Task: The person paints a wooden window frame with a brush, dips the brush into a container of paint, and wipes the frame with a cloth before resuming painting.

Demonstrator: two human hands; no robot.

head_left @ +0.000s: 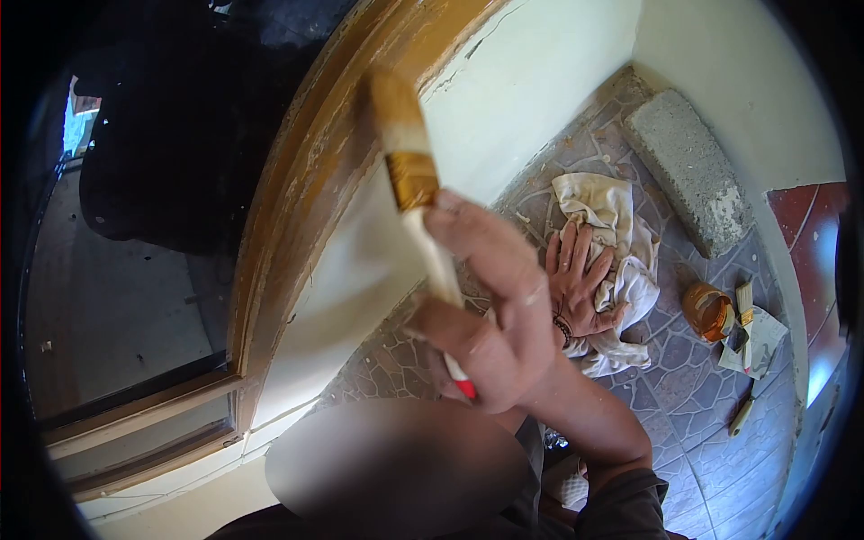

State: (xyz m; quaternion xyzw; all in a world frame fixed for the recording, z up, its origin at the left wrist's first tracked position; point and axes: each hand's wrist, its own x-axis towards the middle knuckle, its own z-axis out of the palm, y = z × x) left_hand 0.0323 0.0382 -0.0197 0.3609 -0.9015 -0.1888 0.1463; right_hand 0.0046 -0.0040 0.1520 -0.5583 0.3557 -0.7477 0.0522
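Painting step, probably: right hand (pixel 490 315) clamped on wide ochre-bristled paintbrush (pixel 409 162) against curved brown wooden frame (pixel 297 180); left hand (pixel 580 283) splayed flat on crumpled white cloth (pixel 612 207). Next move likely needs a steady stroke along frame.

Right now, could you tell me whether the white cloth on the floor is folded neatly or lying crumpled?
Crumpled. The white cloth lies in loose bunched folds on the tiled floor, with the left hand pressed flat on it.

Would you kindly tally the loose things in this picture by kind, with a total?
Paintbrushes: 2, one in the right hand at the window frame, paintbrush, and one by the jar, second brush
Cloths: 1, white cloth under the left hand
Jars: 1, amber jar
Concrete blocks: 1, block
Total: 5
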